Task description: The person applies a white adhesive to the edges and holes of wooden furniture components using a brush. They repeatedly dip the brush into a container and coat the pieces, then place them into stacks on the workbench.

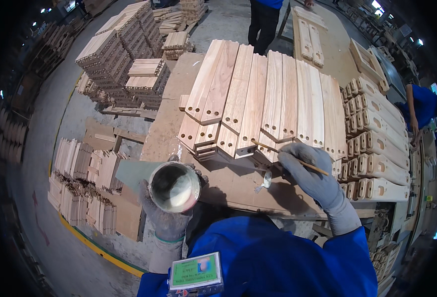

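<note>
While the left fingers hold a cup, the right fingers pinch a stick; a printed green badge shows below.

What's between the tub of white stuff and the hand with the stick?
In the head view, brown tabletop lies between the tub and the right hand, plus a small crumpled white thing nearer the hand.
</note>
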The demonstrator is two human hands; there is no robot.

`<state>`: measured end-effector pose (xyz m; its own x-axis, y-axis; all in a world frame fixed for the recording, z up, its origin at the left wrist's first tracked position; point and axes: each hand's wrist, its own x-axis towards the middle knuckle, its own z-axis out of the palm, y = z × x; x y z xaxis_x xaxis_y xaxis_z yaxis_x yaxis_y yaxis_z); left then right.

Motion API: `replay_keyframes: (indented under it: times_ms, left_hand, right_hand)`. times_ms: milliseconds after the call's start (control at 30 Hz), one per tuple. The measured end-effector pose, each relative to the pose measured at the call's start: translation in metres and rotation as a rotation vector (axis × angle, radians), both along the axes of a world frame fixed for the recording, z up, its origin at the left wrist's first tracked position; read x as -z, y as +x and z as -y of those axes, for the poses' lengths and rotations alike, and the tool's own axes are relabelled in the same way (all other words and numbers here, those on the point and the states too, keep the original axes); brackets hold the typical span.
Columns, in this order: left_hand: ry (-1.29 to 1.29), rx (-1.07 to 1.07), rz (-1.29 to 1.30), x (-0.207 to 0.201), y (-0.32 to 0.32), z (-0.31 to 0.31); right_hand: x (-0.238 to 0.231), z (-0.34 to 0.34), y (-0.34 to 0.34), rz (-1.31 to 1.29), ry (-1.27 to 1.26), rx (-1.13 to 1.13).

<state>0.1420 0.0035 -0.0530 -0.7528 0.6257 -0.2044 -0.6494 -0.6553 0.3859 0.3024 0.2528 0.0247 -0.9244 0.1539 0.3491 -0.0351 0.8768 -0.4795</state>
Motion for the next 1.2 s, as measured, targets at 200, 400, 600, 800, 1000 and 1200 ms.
replay_keyframes:
  times_ms: [200,400,600,800,1000,1200]
  left_hand:
    - [0.143,0.012,0.095,-0.017,0.004,-0.011]
    - [0.034,0.103,-0.039,-0.013,-0.002,-0.021]
    - [-0.148,0.066,-0.325,-0.014,-0.005,-0.027]
    - [-0.141,0.02,-0.34,-0.01,-0.006,-0.02]
    - [-0.01,-0.036,-0.106,-0.003,-0.012,-0.006]
    - [0.1,-0.075,-0.082,-0.005,-0.009,0.013]
  right_hand:
    - [0.036,0.018,0.013,-0.098,-0.107,0.066]
    - [0.047,0.02,0.016,-0.274,0.213,0.06]
    - [0.038,0.02,0.009,-0.268,-0.011,0.055]
    - [0.023,0.0,-0.058,-0.218,0.38,-0.226]
    - [0.046,-0.013,-0.107,0.0,0.617,-0.537]
    - [0.039,-0.004,-0.118,0.138,0.606,-0.561]
